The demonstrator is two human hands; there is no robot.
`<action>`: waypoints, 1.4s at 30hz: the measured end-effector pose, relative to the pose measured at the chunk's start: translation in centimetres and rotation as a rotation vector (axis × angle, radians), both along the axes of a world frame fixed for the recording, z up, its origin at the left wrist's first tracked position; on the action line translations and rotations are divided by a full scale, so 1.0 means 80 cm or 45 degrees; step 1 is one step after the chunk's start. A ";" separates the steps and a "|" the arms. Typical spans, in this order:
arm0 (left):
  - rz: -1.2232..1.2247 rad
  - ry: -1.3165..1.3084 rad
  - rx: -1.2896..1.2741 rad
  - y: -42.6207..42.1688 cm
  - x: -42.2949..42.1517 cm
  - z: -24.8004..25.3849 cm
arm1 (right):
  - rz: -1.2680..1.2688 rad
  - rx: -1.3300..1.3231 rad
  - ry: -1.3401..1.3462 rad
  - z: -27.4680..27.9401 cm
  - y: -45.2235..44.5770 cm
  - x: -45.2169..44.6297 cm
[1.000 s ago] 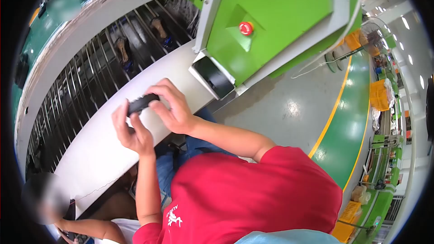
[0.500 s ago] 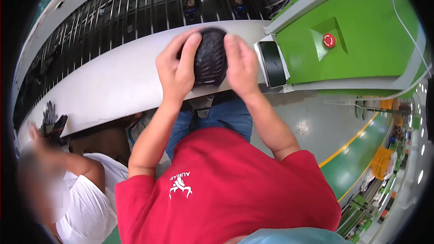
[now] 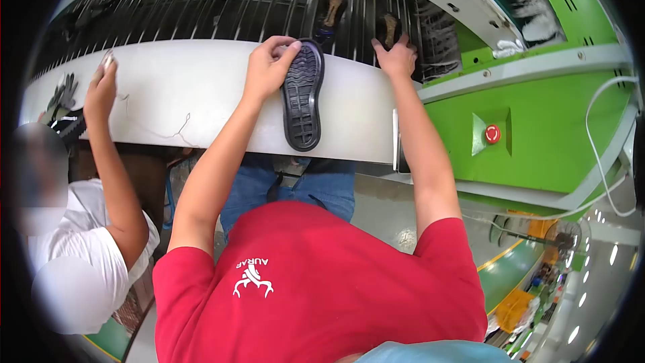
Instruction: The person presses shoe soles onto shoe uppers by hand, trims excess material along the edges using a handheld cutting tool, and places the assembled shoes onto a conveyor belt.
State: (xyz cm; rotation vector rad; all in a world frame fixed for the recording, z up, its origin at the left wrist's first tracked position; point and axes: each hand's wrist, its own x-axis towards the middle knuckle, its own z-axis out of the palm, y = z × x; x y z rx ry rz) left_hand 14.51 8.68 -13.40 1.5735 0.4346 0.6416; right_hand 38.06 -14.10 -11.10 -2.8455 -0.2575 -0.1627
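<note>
My left hand [image 3: 269,70] pinches the upper end of a black shoe sole [image 3: 302,104] between thumb and fingers. The sole's ridged, grid-patterned face shows, and it stands lengthwise over the white ledge [image 3: 201,87]. Beyond the ledge, my right hand [image 3: 398,59] has its thumb and fingers around the near end of a dark shoe upper with a tan underside [image 3: 388,29], on the metal bars. A second shoe upper [image 3: 332,8] lies on the bars to its left, touched by neither hand.
Metal bars [image 3: 235,10] run behind the ledge. At right stands a green machine panel [image 3: 551,134] with a red stop button [image 3: 493,134]. My right forearm partly hides a phone [image 3: 402,154]. To the left sits a co-worker [image 3: 87,242] with a raised hand, near a dark glove [image 3: 65,91].
My right hand has left the sole and reached forward to the shoe upper on the bars. My left hand keeps the sole, now turned to show its patterned face. The co-worker's arm has risen.
</note>
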 end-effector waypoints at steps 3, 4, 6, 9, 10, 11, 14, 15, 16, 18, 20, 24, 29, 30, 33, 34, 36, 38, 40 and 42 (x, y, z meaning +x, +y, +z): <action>0.047 0.025 -0.010 -0.003 0.001 0.000 | 0.001 -0.117 0.150 -0.024 0.002 0.036; 0.053 0.024 0.018 -0.003 0.000 0.003 | 0.018 -0.137 0.172 -0.028 0.005 0.043; 0.064 0.037 0.078 -0.003 -0.002 0.006 | 0.038 -0.138 0.162 -0.034 0.006 0.048; 0.072 0.046 0.131 -0.002 -0.002 0.003 | 0.042 0.070 0.070 -0.045 -0.012 0.065; 0.074 0.038 0.138 -0.002 -0.001 0.002 | 0.054 0.158 0.092 -0.037 -0.017 0.068; 0.071 0.030 0.145 -0.003 -0.001 0.000 | 0.060 0.246 0.114 -0.029 -0.024 0.071; 0.036 0.027 0.098 -0.002 -0.001 0.000 | 0.066 1.262 0.403 -0.014 -0.043 0.055; 0.023 0.018 0.081 -0.003 -0.001 -0.001 | -0.004 1.739 0.647 0.012 -0.042 0.022; 0.007 0.045 0.081 -0.004 -0.004 0.006 | 0.035 2.143 0.875 0.032 -0.044 -0.020; 0.008 0.052 0.097 -0.002 -0.001 0.002 | 0.129 2.581 1.129 0.062 -0.050 -0.097; 0.014 0.061 0.133 -0.002 -0.002 0.002 | 0.214 2.673 1.184 0.081 -0.052 -0.152; -0.038 0.015 0.056 0.000 0.000 -0.002 | 0.274 2.367 0.876 0.054 -0.048 -0.202; -0.139 -0.059 -0.087 -0.008 -0.004 0.015 | 0.401 1.827 0.439 0.050 -0.060 -0.273; -0.166 -0.097 -0.182 -0.010 -0.005 0.025 | 0.435 1.753 0.380 0.054 -0.061 -0.285; -0.226 -0.189 -0.184 -0.019 -0.019 0.066 | 0.495 1.650 0.235 0.044 -0.066 -0.315; -0.227 -0.219 -0.134 -0.027 -0.024 0.086 | 0.464 1.669 0.258 0.045 -0.065 -0.326; -0.240 -0.274 -0.094 -0.033 -0.030 0.109 | 0.445 1.635 0.206 0.039 -0.063 -0.343; -0.257 -0.294 -0.037 -0.034 -0.034 0.111 | 0.464 1.599 0.174 0.024 -0.066 -0.355; -0.282 -0.323 -0.009 -0.034 -0.036 0.112 | 0.479 1.567 0.126 0.012 -0.068 -0.360; -0.331 -0.359 -0.149 -0.028 -0.036 0.109 | 0.490 1.565 0.112 0.007 -0.068 -0.368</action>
